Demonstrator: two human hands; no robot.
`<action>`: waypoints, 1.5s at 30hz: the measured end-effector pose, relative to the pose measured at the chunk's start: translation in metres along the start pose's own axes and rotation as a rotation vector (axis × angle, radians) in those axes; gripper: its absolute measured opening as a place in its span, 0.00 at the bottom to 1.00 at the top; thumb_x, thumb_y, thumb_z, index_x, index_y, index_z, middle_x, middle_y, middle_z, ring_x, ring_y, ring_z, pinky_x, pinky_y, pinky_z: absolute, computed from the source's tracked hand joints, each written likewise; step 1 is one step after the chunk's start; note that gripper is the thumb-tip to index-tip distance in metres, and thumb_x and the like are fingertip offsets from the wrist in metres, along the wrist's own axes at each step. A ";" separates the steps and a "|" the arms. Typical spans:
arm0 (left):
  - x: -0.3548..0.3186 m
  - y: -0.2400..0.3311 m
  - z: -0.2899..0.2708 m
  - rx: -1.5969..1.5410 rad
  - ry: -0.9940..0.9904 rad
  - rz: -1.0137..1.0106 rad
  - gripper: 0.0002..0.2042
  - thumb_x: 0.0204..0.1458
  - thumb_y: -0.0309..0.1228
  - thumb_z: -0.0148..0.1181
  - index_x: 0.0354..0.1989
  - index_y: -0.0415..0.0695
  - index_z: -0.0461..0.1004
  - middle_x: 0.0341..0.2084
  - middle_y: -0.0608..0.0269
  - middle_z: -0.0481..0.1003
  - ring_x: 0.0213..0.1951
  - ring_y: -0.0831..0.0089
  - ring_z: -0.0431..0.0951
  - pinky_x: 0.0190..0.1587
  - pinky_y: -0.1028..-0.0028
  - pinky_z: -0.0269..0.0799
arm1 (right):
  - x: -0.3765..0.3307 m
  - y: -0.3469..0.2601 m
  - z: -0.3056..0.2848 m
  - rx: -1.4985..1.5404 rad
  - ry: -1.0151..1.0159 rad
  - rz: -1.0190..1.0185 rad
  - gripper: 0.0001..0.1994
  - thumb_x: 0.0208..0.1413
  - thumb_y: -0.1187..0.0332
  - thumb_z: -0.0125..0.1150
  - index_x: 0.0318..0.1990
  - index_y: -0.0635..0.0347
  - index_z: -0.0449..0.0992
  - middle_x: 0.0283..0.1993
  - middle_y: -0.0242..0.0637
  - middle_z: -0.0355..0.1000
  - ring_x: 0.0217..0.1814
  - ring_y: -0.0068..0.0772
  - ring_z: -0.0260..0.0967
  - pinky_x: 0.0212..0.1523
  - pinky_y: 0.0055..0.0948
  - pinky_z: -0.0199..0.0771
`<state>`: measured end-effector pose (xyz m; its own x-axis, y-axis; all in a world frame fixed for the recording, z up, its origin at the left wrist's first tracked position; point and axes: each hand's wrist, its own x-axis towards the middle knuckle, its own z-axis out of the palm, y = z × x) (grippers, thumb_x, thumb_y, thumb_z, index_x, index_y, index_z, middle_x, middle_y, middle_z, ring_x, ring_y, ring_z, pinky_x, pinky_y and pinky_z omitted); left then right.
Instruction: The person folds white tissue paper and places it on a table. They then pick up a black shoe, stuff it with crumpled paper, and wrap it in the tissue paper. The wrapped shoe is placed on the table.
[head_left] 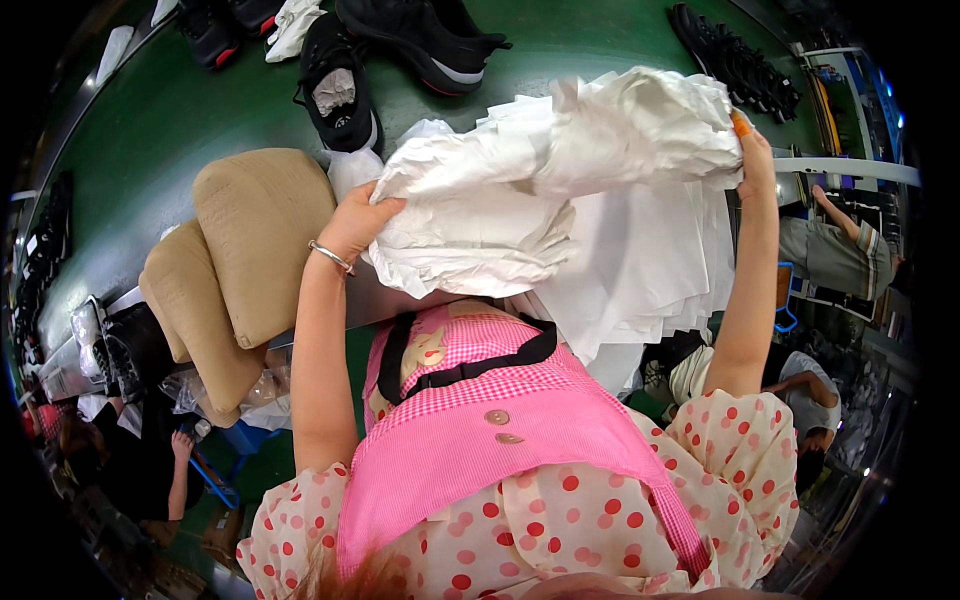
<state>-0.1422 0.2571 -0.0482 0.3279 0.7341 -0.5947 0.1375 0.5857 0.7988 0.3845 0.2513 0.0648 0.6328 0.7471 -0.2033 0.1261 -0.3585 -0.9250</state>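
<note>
At desk centre: a crumpled bundle of white tissue paper [560, 170] is lifted above a stack of flat white sheets [650, 270], both hands on it.
Left hand [358, 222]: at 9 o'clock of the bundle, fingers curled and pinching its wrinkled left end; a thin metal bracelet [331, 257] sits on the wrist.
Right hand [755, 150]: at 3 o'clock of the bundle, fingers closed on the right end, orange nail showing.
Long axis: the bundle runs left to right, rising slightly toward the right hand; each hand holds one end, neither nearer.
Paper: thin, soft, heavily creased, matte white.
Desk [180, 110]: smooth green surface.
At 12 o'clock: black sneakers [345, 85], one stuffed with paper.
At 9 o'clock: tan padded cushions [260, 235], rounded, fabric-like.
Clothing: pink checked apron [470, 420] over a dotted blouse.
</note>
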 end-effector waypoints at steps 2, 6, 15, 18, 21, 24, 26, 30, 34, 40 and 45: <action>0.004 -0.002 -0.006 -0.015 -0.013 -0.051 0.16 0.50 0.28 0.56 0.46 0.33 0.70 0.37 0.59 0.75 0.37 0.74 0.75 0.41 0.74 0.70 | 0.034 0.003 -0.035 0.011 0.118 -0.071 0.12 0.55 0.69 0.54 0.43 0.66 0.74 0.39 0.35 0.73 0.38 0.25 0.71 0.38 0.23 0.70; 0.023 -0.025 -0.012 -0.045 0.025 -0.022 0.17 0.50 0.30 0.56 0.46 0.32 0.70 0.39 0.58 0.75 0.37 0.73 0.75 0.41 0.74 0.70 | 0.010 -0.052 -0.023 0.182 0.347 -0.436 0.11 0.54 0.72 0.53 0.42 0.66 0.74 0.35 0.32 0.72 0.34 0.22 0.69 0.34 0.21 0.69; 0.018 -0.037 0.035 -0.156 0.050 -0.051 0.19 0.52 0.36 0.55 0.43 0.30 0.71 0.36 0.57 0.75 0.37 0.73 0.74 0.39 0.74 0.69 | -0.179 0.010 0.180 -0.543 -0.317 -1.221 0.20 0.39 0.76 0.60 0.45 0.50 0.76 0.35 0.30 0.72 0.33 0.28 0.70 0.32 0.26 0.71; 0.020 -0.052 0.029 -0.187 0.120 -0.102 0.18 0.53 0.36 0.54 0.44 0.31 0.71 0.37 0.58 0.75 0.37 0.73 0.73 0.41 0.72 0.68 | -0.224 0.065 0.191 -0.561 -0.565 -1.156 0.23 0.34 0.76 0.63 0.44 0.46 0.77 0.35 0.29 0.72 0.33 0.30 0.70 0.30 0.28 0.71; 0.015 -0.055 0.017 0.206 0.323 0.212 0.17 0.51 0.32 0.54 0.46 0.35 0.71 0.32 0.58 0.75 0.36 0.68 0.73 0.43 0.73 0.66 | -0.246 0.098 0.186 -0.593 -0.688 -1.040 0.22 0.34 0.75 0.62 0.43 0.46 0.77 0.35 0.28 0.71 0.30 0.28 0.68 0.26 0.28 0.67; -0.009 -0.007 0.027 0.682 0.719 0.745 0.12 0.49 0.29 0.55 0.40 0.37 0.73 0.25 0.55 0.72 0.30 0.66 0.73 0.40 0.70 0.68 | -0.248 0.107 0.181 -0.457 -0.615 -1.050 0.22 0.35 0.76 0.61 0.44 0.48 0.77 0.36 0.29 0.71 0.30 0.29 0.67 0.26 0.27 0.66; -0.028 0.031 0.033 0.408 0.579 0.676 0.10 0.49 0.30 0.56 0.36 0.37 0.73 0.22 0.57 0.72 0.27 0.69 0.72 0.36 0.70 0.68 | -0.243 0.098 0.179 -0.409 -0.564 -1.067 0.22 0.35 0.76 0.61 0.44 0.49 0.77 0.36 0.29 0.71 0.31 0.30 0.67 0.28 0.27 0.65; -0.025 0.049 0.049 0.336 0.108 0.283 0.17 0.52 0.42 0.57 0.25 0.37 0.73 0.14 0.60 0.70 0.20 0.77 0.68 0.28 0.73 0.66 | -0.243 0.069 0.176 -0.339 -0.466 -1.100 0.22 0.35 0.76 0.61 0.44 0.49 0.77 0.36 0.30 0.71 0.34 0.30 0.67 0.34 0.28 0.62; 0.008 0.041 0.069 -0.309 -0.269 0.007 0.21 0.53 0.48 0.55 0.37 0.38 0.75 0.29 0.62 0.75 0.31 0.77 0.73 0.37 0.74 0.69 | -0.246 0.049 0.179 -0.414 -0.595 -1.179 0.20 0.36 0.75 0.62 0.43 0.48 0.77 0.36 0.28 0.71 0.35 0.29 0.68 0.34 0.27 0.63; 0.022 0.025 0.050 -0.920 -0.565 0.046 0.23 0.54 0.33 0.53 0.57 0.40 0.61 0.52 0.60 0.69 0.54 0.68 0.67 0.58 0.62 0.61 | -0.237 0.072 0.168 -0.435 -0.645 -1.162 0.20 0.35 0.76 0.61 0.42 0.47 0.77 0.35 0.27 0.70 0.34 0.30 0.68 0.33 0.26 0.65; 0.029 0.014 0.027 -0.994 -0.376 0.260 0.14 0.54 0.31 0.53 0.48 0.42 0.67 0.51 0.56 0.68 0.46 0.71 0.71 0.43 0.73 0.70 | -0.221 0.086 0.141 -0.588 -0.594 -1.082 0.23 0.34 0.80 0.59 0.44 0.50 0.77 0.33 0.28 0.70 0.34 0.33 0.66 0.35 0.29 0.63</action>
<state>-0.1053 0.2768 -0.0516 0.5253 0.8226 -0.2179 -0.7379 0.5679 0.3648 0.1475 0.1341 -0.0151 -0.3902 0.8758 0.2841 0.7416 0.4818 -0.4668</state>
